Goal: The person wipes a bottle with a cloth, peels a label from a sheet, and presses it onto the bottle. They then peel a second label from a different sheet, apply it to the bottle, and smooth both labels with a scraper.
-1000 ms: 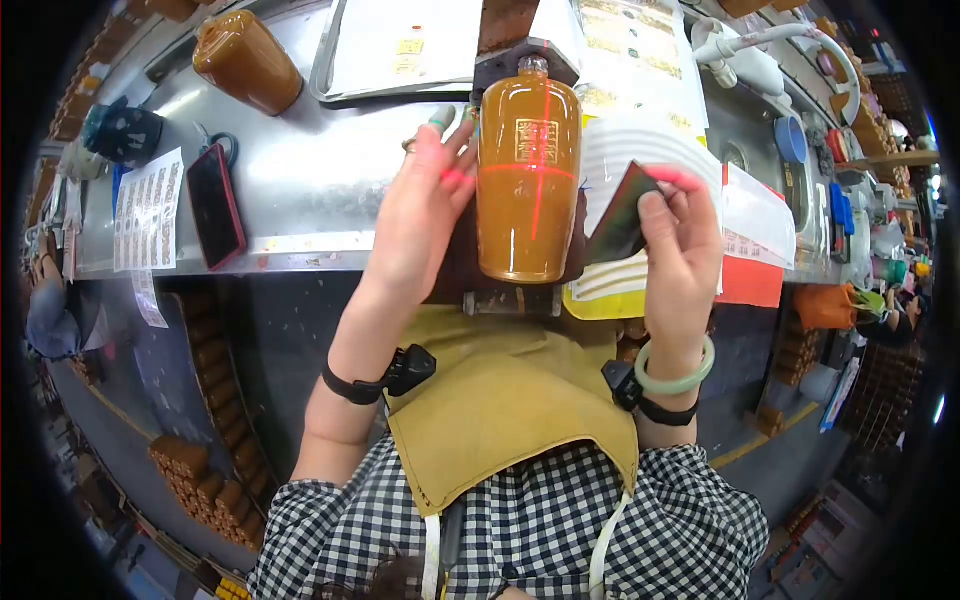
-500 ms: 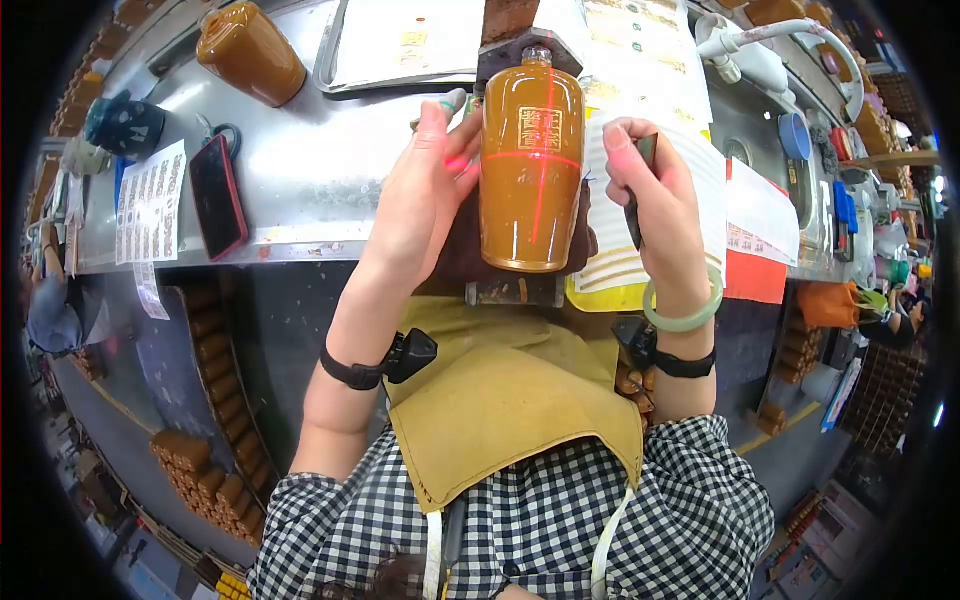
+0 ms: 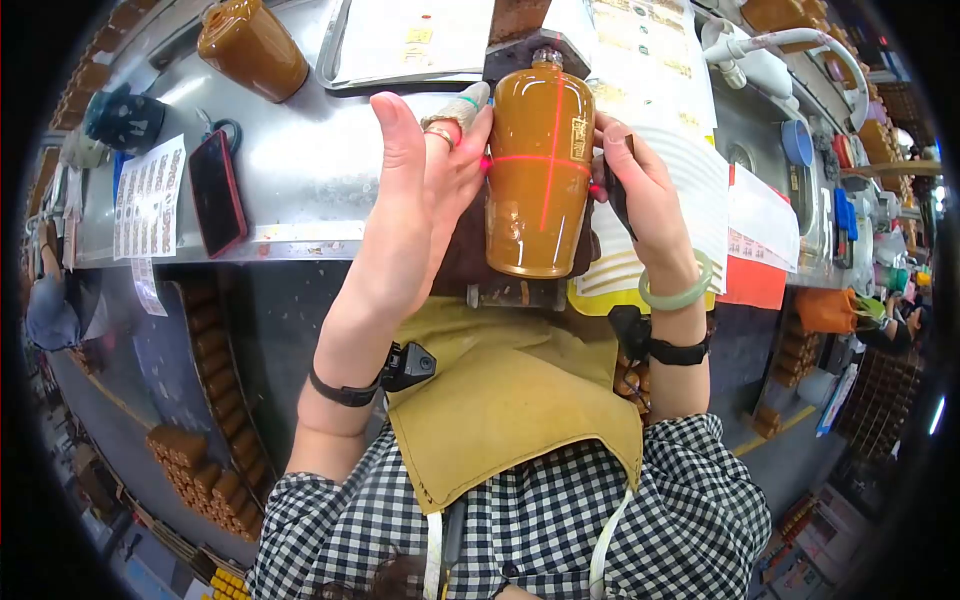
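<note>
A glossy brown bottle (image 3: 538, 225) lies in front of me on a dark support, its clear-ridged neck pointing away. Red laser lines cross on its surface, and a gold character label (image 3: 579, 139) shows near its right side. My left hand (image 3: 430, 180) is open along the bottle's left side, thumb raised, fingers stretched and fingertips at the glass; a pale cot covers one finger. On the right, my right hand (image 3: 650, 195) pinches a dark flat scraper-like piece (image 3: 617, 180), with its fingertips against the bottle's side.
Another brown bottle (image 3: 252, 50) lies at the upper left. A phone (image 3: 217, 195), a label sheet (image 3: 150, 205) and a tray (image 3: 333, 75) rest on the metal bench. Papers with gold labels (image 3: 655, 60) and a white curved pipe (image 3: 790, 38) are on the right.
The bottle has turned, so its gold label moved from the middle to the right side. My left hand has rolled with its thumb now upright; my right fingers came in to the bottle.
</note>
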`<state>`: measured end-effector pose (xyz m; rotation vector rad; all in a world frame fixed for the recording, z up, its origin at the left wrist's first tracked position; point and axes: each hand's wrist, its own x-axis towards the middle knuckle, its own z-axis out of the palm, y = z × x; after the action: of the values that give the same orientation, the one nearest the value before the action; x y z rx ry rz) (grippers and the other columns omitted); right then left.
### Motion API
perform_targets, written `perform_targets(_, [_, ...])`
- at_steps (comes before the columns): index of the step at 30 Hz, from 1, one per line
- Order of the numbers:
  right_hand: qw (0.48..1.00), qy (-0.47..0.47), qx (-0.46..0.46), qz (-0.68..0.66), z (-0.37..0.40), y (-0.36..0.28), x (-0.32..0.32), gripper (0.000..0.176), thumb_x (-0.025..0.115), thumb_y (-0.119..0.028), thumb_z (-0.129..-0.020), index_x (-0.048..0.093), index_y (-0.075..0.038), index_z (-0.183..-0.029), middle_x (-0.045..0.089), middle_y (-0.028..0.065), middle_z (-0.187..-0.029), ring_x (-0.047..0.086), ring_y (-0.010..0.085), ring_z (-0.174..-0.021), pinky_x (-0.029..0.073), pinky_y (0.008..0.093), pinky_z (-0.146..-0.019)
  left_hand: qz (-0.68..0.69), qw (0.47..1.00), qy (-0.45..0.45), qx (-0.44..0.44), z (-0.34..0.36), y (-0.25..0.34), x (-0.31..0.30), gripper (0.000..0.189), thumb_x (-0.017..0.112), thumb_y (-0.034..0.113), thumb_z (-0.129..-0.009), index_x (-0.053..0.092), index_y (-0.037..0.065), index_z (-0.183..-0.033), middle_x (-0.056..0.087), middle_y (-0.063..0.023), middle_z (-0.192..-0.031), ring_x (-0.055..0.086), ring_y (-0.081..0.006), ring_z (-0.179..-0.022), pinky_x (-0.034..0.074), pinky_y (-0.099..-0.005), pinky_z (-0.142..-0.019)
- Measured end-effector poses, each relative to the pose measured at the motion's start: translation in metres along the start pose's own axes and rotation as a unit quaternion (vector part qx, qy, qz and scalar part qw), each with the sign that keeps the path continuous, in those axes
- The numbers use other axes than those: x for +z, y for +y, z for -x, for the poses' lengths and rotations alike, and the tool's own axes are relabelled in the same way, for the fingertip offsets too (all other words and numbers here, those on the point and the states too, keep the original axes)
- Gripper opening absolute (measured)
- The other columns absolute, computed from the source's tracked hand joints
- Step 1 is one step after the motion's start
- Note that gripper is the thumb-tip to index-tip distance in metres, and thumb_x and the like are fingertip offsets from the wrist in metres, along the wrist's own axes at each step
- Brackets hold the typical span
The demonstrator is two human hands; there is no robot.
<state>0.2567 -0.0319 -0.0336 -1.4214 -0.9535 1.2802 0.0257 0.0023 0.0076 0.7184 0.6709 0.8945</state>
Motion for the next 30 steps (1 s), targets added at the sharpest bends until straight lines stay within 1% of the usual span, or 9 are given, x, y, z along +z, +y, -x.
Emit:
perform_targets(7, [1.000,0.007,-0.018,-0.014,0.002,-0.004,0.003,0.049,0.048,-0.031,-0.113,0.054,0.003,-0.147,0.064,0.0037,-0.125,0.048,0.0052,-0.078,0.045,0.0223,-0.071,-0.096,0.995,0.000,0.018,-0.004,-0.007,0.006,0.085,0.016,0.081,-0.099,0.049,0.004,-0.117,0.027,-0.0312,-0.165,0.025,-0.0375,-0.156,0.015,-0.0473,-0.129])
perform_targets(12, [0.994,0.036,-0.100,0.025,0.015,-0.016,0.006,0.047,0.051,-0.031,-0.112,0.057,0.002,-0.145,0.063,0.0011,-0.113,0.045,0.0048,-0.077,0.043,0.0213,-0.069,-0.133,0.988,-0.069,-0.031,-0.025,-0.016,0.000,0.107,0.017,0.083,-0.098,0.031,-0.009,-0.153,0.044,-0.0218,-0.156,0.046,-0.0282,-0.142,0.031,-0.0418,-0.121])
perform_targets(15, [0.988,0.070,-0.121,0.061,0.016,-0.014,0.009,0.051,0.061,-0.037,-0.107,0.062,0.003,-0.139,0.070,0.0092,-0.115,0.062,0.0151,-0.107,0.047,0.0296,-0.099,-0.137,0.987,-0.062,-0.048,-0.028,-0.019,-0.003,0.111,0.017,0.084,-0.097,0.028,-0.010,-0.156,0.049,-0.0208,-0.151,0.050,-0.0275,-0.137,0.035,-0.0407,-0.118])
perform_targets(18, [0.992,0.066,-0.103,0.034,0.016,-0.017,0.011,0.052,0.062,-0.036,-0.106,0.061,0.004,-0.139,0.070,0.0113,-0.117,0.062,0.0145,-0.108,0.047,0.0299,-0.100,-0.125,0.990,-0.048,-0.046,-0.026,-0.019,-0.001,0.109,0.016,0.083,-0.098,0.031,-0.008,-0.155,0.051,-0.0205,-0.149,0.050,-0.0264,-0.137,0.036,-0.0398,-0.117])
perform_targets(21, [0.994,0.057,-0.092,0.034,0.014,-0.016,0.010,0.050,0.063,-0.034,-0.106,0.061,0.004,-0.138,0.071,0.0103,-0.115,0.062,0.0133,-0.106,0.048,0.0287,-0.097,-0.142,0.989,-0.031,-0.025,-0.017,-0.016,0.003,0.098,0.022,0.076,-0.103,0.031,-0.006,-0.156,0.052,-0.0192,-0.148,0.051,-0.0256,-0.136,0.035,-0.0397,-0.118])
perform_targets(23, [0.994,0.049,-0.087,0.034,0.013,-0.018,0.010,0.050,0.064,-0.033,-0.105,0.061,0.005,-0.138,0.071,0.0098,-0.113,0.062,0.0128,-0.104,0.048,0.0280,-0.096,-0.113,0.993,-0.032,-0.010,-0.014,-0.016,0.004,0.074,0.056,0.055,-0.105,0.040,-0.001,-0.151,0.056,-0.0148,-0.142,0.058,-0.0188,-0.127,0.046,-0.0344,-0.108])
perform_targets(24, [0.992,0.056,-0.085,0.073,0.013,-0.021,0.010,0.049,0.065,-0.032,-0.105,0.061,0.005,-0.137,0.071,0.0093,-0.111,0.061,0.0120,-0.101,0.049,0.0276,-0.093,-0.113,0.993,-0.029,-0.008,-0.013,-0.018,0.006,0.074,0.056,0.055,-0.105,0.040,-0.001,-0.151,0.056,-0.0148,-0.142,0.058,-0.0188,-0.127,0.046,-0.0344,-0.108])
perform_targets(26, [0.988,0.061,-0.084,0.113,0.010,-0.025,0.012,0.048,0.066,-0.031,-0.104,0.061,0.005,-0.136,0.071,0.0089,-0.108,0.061,0.0112,-0.098,0.049,0.0271,-0.090,-0.150,0.987,-0.032,0.054,-0.012,-0.023,0.011,0.070,0.075,0.024,-0.098,0.037,-0.001,-0.152,0.055,-0.0145,-0.143,0.058,-0.0196,-0.128,0.048,-0.0361,-0.108])
perform_targets(30, [0.991,0.053,-0.063,0.107,0.002,-0.024,0.020,0.055,0.073,-0.030,-0.098,0.056,0.004,-0.138,0.069,0.0066,-0.101,0.060,0.0083,-0.091,0.050,0.0255,-0.082,-0.141,0.989,-0.024,0.036,-0.012,-0.030,0.010,0.077,0.078,0.013,-0.094,0.032,-0.001,-0.154,0.054,-0.0156,-0.146,0.056,-0.0216,-0.132,0.050,-0.0385,-0.108])
